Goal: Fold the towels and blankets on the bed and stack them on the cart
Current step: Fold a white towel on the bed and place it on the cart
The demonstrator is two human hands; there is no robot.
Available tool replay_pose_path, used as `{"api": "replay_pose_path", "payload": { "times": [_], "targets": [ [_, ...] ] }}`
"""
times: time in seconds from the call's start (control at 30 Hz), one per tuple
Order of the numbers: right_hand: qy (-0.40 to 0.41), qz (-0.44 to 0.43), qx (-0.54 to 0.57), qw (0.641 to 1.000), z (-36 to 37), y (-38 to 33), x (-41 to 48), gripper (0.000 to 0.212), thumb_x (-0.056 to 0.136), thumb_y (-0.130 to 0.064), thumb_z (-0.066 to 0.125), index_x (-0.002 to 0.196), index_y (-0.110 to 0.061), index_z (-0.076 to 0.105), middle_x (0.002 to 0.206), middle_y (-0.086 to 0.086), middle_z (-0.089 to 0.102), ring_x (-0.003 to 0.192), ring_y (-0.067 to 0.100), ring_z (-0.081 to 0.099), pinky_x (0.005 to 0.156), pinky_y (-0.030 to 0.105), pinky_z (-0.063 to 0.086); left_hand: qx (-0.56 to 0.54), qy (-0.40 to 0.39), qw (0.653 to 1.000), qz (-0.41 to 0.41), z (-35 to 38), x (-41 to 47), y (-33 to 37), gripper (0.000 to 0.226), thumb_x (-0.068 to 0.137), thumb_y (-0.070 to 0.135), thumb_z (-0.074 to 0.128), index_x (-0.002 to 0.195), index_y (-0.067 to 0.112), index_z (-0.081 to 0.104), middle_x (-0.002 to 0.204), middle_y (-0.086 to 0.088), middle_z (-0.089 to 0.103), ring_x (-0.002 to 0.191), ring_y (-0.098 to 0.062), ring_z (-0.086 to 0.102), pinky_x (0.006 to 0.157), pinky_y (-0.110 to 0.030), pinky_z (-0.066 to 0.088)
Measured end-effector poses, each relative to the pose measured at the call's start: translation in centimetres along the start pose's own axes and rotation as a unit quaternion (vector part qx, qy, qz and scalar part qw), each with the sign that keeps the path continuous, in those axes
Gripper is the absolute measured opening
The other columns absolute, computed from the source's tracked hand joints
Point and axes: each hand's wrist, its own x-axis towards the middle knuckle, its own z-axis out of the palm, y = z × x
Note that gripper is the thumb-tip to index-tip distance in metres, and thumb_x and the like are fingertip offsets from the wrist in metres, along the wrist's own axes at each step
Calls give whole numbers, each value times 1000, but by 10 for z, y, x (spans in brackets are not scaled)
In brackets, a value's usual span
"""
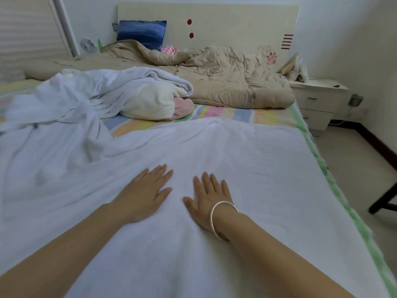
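A home bedroom, bed [277,117] with cream headboard [225,24] at top, rumpled beige quilt [225,82], blue pillow [140,33], white nightstand [318,102] at right

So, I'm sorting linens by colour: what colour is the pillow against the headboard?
The pillow is blue with darker streaks, best seen in the head view.

White towel [247,160] flat across striped bed [214,114]

White walls [343,29] close in a cream headboard [225,24] dotted with red. Just right of it stands a white two-drawer nightstand [318,102] on a pale floor [354,168], edged by dark skirting [373,143].
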Motion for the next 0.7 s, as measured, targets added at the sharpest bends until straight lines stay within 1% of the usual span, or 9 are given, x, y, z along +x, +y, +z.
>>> {"api": "replay_pose_path", "payload": {
  "times": [0.07,0.23,0.33,0.4,0.47,0.53,0.6,0.63,0.7],
  "targets": [
    [-8,-2,0,1000,4,-27,-12,69,98,-56,11,153,-21,-11,159,6,-20,145,22,-22,118,45,-13,4,-18,1000,21,-5,-26,-15,120,53,78,-40,155,30,-1,162,10,-9,147,-1,-10,117,-21,-10],
    [1,14,16,1000,18,-97,-32,69,97,-57,10,153,-22,-11,159,5,-19,146,22,-22,117,47,-13,41,-22,996,71,-21,-87,-67,107,62,75,-37,154,32,-3,159,13,-15,145,0,-15,119,-26,-11],
    [10,22,31,999,25,-149,-43,69,97,-57,10,153,-23,-10,159,7,-19,145,24,-22,117,48,-14,17,-31,998,52,-24,-124,-110,108,61,79,-34,154,34,-2,157,16,-15,146,0,-11,120,-26,-7],
    [13,20,26,999,32,-199,-50,69,97,-56,10,153,-21,-11,159,8,-20,145,24,-22,116,49,-15,-38,-22,999,15,-27,-154,-151,98,73,82,-16,155,32,6,158,14,-6,147,-1,-2,120,-24,-1],
    [15,25,30,999,39,-249,-55,70,97,-56,10,152,-17,-12,159,9,-19,145,24,-21,116,49,-15,-73,-19,997,-16,-32,-183,-188,72,92,64,8,154,27,15,161,9,5,148,-3,7,120,-23,4],
    [12,35,46,998,45,-287,-56,70,98,-55,12,153,-17,-11,159,11,-19,145,26,-21,116,49,-15,-93,-7,995,-31,-34,-208,-216,71,90,55,12,153,25,24,161,7,14,147,-3,13,119,-21,5],
    [17,34,57,998,46,-323,-59,68,99,-54,14,153,-21,-10,159,10,-19,145,26,-21,116,49,-14,-109,24,993,-34,-38,-231,-237,77,85,57,9,150,23,32,159,6,20,146,-6,18,118,-21,6],
    [26,23,59,998,46,-337,-60,66,99,-54,14,153,-23,-8,159,8,-19,146,26,-21,117,48,-14,-122,48,991,-35,-38,-238,-244,74,86,53,12,149,21,36,158,5,24,146,-8,20,118,-22,8],
    [57,-6,67,996,44,-369,-62,68,96,-57,10,154,-24,-1,161,4,-12,147,24,-15,118,46,-11,-155,108,981,-49,-39,-253,-255,58,92,35,27,144,17,45,156,3,31,144,-15,28,117,-27,19]
  ]
}}
